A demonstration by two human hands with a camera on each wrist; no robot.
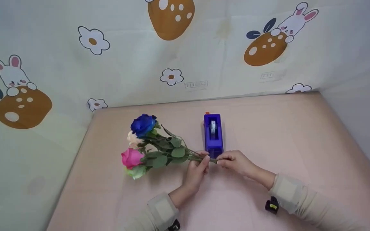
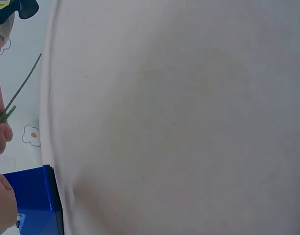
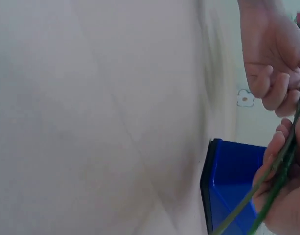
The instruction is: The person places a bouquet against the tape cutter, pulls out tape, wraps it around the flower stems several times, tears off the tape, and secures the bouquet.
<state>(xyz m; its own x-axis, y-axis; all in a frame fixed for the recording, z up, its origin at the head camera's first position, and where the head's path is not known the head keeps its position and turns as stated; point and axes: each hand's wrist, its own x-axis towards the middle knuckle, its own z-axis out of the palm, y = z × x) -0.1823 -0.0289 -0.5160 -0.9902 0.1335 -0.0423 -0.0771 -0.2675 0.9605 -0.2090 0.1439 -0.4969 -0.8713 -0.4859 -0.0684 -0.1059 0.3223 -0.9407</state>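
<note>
A bunch of artificial roses lies sideways in the head view: a blue rose (image 1: 143,125), a pink rose (image 1: 132,158), a cream one (image 1: 133,138) and a pale green one (image 1: 137,172). My left hand (image 1: 198,171) grips the gathered green stems (image 1: 191,154), thumb on top. Close beside it, my right hand (image 1: 238,163) pinches the stem ends. From the right wrist, the stems (image 3: 282,174) run across the fingers of both hands. Just beyond the hands stands a blue tape dispenser (image 1: 214,142) with a roll of tape (image 1: 213,128) in it.
A pale pink cloth (image 1: 268,128) covers the table. Behind it hangs a backdrop (image 1: 124,73) printed with rabbits, flowers and brown fruit. Each sleeve carries a dark wrist device, such as the right one (image 1: 272,205).
</note>
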